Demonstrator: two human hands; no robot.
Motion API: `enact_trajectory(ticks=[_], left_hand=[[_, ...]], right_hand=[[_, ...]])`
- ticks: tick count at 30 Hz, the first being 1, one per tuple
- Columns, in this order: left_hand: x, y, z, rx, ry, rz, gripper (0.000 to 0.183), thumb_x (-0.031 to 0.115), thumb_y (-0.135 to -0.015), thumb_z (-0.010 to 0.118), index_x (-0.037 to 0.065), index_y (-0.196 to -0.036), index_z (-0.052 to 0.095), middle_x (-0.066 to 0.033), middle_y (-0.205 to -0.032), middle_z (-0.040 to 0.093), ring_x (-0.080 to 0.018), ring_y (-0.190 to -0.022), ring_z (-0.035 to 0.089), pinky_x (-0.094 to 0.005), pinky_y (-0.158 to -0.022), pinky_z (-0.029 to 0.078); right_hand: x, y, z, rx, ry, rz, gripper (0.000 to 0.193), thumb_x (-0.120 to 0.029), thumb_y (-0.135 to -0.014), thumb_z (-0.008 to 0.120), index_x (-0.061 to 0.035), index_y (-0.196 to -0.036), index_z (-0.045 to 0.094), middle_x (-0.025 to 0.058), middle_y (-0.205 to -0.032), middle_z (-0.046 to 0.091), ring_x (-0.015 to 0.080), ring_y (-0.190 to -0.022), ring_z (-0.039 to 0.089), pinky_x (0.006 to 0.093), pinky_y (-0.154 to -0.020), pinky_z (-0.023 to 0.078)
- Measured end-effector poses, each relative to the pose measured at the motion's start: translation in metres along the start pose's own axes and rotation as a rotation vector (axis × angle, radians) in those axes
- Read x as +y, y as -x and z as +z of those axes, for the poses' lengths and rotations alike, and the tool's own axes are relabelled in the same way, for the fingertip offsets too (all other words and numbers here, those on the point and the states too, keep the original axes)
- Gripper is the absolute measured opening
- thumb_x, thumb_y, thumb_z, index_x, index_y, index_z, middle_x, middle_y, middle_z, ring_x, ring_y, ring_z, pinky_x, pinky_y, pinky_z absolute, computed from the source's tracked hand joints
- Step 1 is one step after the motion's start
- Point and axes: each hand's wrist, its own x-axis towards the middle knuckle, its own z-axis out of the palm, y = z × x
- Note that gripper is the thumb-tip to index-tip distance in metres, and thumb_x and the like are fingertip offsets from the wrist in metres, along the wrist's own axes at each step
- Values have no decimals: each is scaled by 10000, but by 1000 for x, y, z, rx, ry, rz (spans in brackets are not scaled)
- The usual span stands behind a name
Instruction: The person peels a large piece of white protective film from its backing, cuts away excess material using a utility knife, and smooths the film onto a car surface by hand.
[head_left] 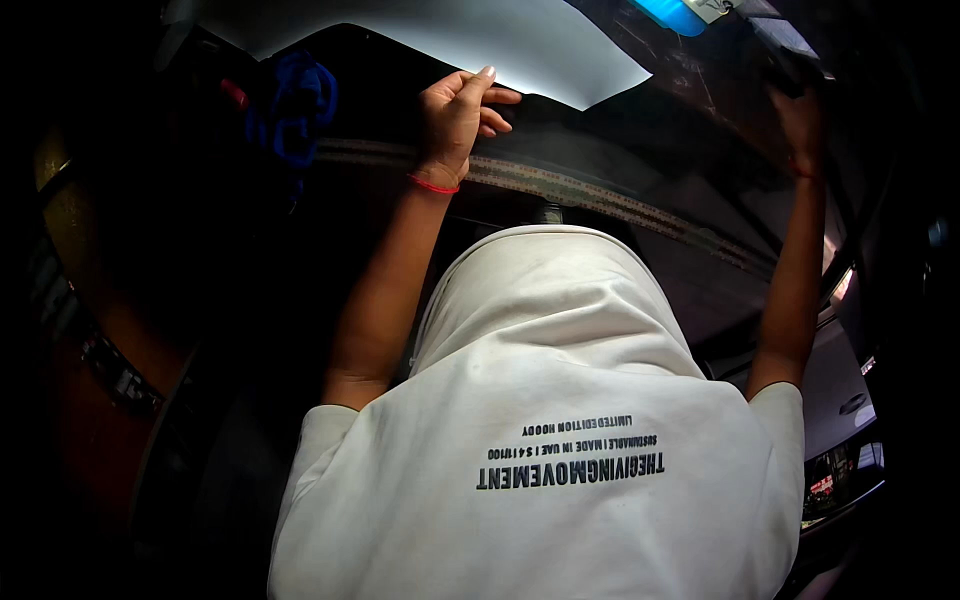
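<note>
My left hand point(458, 115) is at the lower edge of a large white sheet point(480, 40), which looks like paper or thin card. Its thumb and forefinger pinch that edge, while the other fingers stick out loosely to the right. The sheet's right corner points down and its top runs out of view. At the upper right, my right hand point(800, 125) reaches to a dark object point(795, 62) with a pale flat top. Shadow hides its fingertips, so whether it grips that object or only touches it is unclear.
A measuring tape strip point(560, 185) runs along the near side of the dark worktop point(640, 140). Left of my left hand lies a crumpled blue thing point(305, 105), perhaps cloth. Something bright blue point(675, 14) shows at the top edge. The far left is mostly dark.
</note>
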Motion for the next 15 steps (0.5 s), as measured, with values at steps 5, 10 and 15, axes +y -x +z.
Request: enact_trajectory(ticks=[5,10,15], left_hand=[[6,5,-3,38,-33,-144,320,360,-997,645,44,-1047,661,-158,-956,786,-124,-603,686,-231,-571,497],[-6,7,-7,10,12,-107,349,333,-1010,643,9,-1137,656,-147,-978,779,-154,-652,694,-276,-598,511],[0,12,-4,65,163,-140,293,285,-1022,618,10,-1110,667,-126,-970,759,-197,-721,733,-281,-659,541]], right_hand=[[-170,-11,-63,6,-651,643,375,-392,-925,782,-62,-1102,773,101,-955,753,212,-886,703,311,-818,533],[-237,22,-19,-366,-589,617,211,-195,-997,668,-60,-1127,765,55,-937,731,129,-843,666,259,-756,516],[-266,39,7,-174,-1231,596,312,-234,-953,726,-19,-1180,731,29,-940,739,92,-793,666,254,-676,515]])
